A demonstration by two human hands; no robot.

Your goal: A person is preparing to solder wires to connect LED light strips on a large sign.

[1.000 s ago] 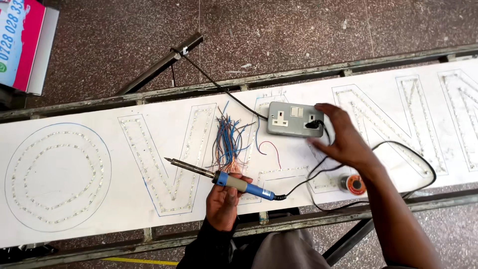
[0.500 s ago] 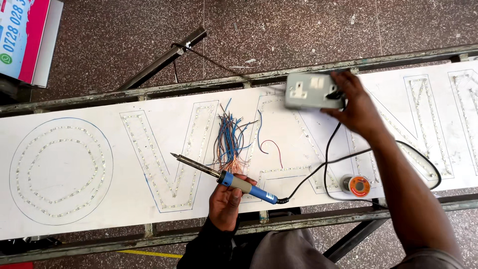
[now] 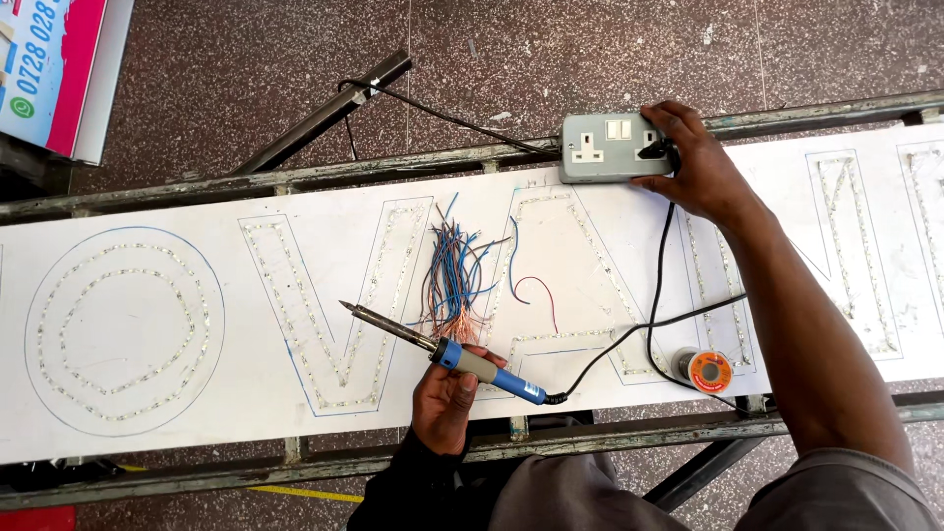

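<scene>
A soldering iron (image 3: 442, 346) is gripped by its blue-and-grey handle in the closed left hand (image 3: 447, 398), at the near edge of the white sign board (image 3: 246, 413) — tip raised over the V outline. At the board's far edge, a grey socket box (image 3: 602, 147) is clasped at its right end by the right hand (image 3: 693, 162), fingers around the black plug. A bundle of coloured wires (image 3: 454, 280) lies mid-board, between the two.

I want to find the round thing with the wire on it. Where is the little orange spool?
The small orange spool of solder wire sits on the white sign board near its front edge, under the right forearm, beside the soldering iron's black cord.
</scene>
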